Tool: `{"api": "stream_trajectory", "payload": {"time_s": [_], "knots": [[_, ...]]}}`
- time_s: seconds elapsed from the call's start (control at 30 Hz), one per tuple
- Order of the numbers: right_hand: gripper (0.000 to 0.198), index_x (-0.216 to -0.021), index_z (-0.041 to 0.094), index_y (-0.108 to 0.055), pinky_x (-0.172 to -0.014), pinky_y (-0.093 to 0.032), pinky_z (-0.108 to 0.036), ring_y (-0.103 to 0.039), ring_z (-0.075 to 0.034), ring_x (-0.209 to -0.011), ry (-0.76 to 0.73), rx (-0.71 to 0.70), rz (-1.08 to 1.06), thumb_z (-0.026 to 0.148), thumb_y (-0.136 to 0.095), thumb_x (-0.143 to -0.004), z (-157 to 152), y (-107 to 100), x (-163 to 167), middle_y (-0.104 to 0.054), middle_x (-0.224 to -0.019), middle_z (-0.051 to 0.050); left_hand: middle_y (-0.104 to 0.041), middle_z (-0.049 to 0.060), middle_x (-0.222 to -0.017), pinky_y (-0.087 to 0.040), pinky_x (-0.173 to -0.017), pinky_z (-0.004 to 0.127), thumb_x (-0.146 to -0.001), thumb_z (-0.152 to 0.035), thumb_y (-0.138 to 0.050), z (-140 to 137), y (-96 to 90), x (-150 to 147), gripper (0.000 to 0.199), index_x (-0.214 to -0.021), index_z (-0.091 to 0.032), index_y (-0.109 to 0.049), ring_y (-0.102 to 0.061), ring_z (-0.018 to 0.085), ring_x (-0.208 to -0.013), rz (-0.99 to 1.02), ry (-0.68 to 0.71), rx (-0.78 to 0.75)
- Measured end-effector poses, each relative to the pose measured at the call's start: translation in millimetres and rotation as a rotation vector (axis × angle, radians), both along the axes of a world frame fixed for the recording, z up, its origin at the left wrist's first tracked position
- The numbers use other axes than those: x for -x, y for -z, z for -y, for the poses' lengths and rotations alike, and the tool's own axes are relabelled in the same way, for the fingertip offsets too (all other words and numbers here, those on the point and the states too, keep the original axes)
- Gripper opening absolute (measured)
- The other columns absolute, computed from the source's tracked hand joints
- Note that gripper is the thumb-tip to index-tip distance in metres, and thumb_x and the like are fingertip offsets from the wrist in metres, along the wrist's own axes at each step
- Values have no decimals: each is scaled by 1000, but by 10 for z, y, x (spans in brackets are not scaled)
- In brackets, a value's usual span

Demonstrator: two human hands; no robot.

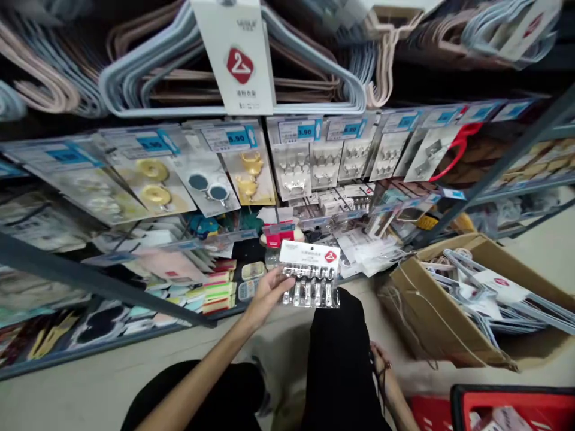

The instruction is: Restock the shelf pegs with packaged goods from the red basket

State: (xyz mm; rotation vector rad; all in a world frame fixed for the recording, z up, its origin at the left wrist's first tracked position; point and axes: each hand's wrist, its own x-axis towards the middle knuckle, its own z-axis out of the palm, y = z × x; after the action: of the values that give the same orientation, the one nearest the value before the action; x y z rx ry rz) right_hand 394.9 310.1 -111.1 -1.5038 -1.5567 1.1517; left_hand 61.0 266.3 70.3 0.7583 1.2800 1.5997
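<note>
My left hand [269,292] is closed on the left edge of a flat pack of shiny metal clips [309,293], with the thumb in front. The pack has a white header card with a red hanger logo and clear plastic over the clips. It is held upright in front of the lower shelf, above my bent knees. Low beside my right knee is my right hand [381,359], partly hidden behind the black trouser leg. A dark cord hangs at its wrist, and its fingers do not show well enough to read their state.
Blue plastic hangers [233,111] fill the shelf above. Carded hooks [294,170] hang below them over price tags. To the right stands a cardboard box [431,317] of hangers, with a red basket [516,401] nearer me. Loose packs [368,248] lie on the lower shelf.
</note>
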Motion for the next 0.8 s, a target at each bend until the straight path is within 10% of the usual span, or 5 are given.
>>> {"api": "stream_trajectory", "payload": {"time_s": [0.1, 0.23, 0.37, 0.53, 0.8], "knots": [[44, -92, 25, -76, -85, -60, -49, -74, -35, -94, 62, -31, -18, 63, -59, -81, -210, -224, -31, -78, -97, -10, -79, 13, -111, -54, -95, 34, -77, -41, -86, -315, 138, 5, 54, -119, -12, -71, -73, 27, -104, 55, 75, -35], [42, -112, 23, -71, -105, -50, -50, -69, -32, -111, 129, -200, -26, 55, -63, -86, -601, -1044, 237, -74, -116, -12, -75, 14, -123, -51, -105, 38, -81, -46, -82, -601, 356, 13, 56, -124, -13, -68, -68, 28, -119, 192, 83, -75], [45, -120, 25, -68, -101, -51, -39, -67, -24, -106, -210, -151, -260, 60, -63, -92, -1127, -1644, 1016, -73, -115, -8, -72, 13, -131, -50, -107, 39, -85, -48, -78, -688, 447, 95, 56, -129, -15, -66, -66, 28, -123, 231, 98, -75], [41, -86, 20, -66, -71, -46, -26, -54, -15, -73, -342, -95, -389, 61, -64, -92, -1543, -1356, 1813, -62, -77, 1, -73, 11, -129, -50, -107, 36, -87, -51, -75, -708, 525, 191, 54, -128, -16, -68, -66, 28, -121, 128, 2, -61], [37, -82, 20, -65, -68, -42, -25, -50, -14, -72, -189, -12, -487, 56, -70, -89, -1502, -1176, 1862, -60, -77, 2, -75, 9, -121, -49, -103, 34, -90, -61, -67, -860, 919, 264, 53, -119, -17, -72, -68, 25, -115, 72, -96, 64]]}}
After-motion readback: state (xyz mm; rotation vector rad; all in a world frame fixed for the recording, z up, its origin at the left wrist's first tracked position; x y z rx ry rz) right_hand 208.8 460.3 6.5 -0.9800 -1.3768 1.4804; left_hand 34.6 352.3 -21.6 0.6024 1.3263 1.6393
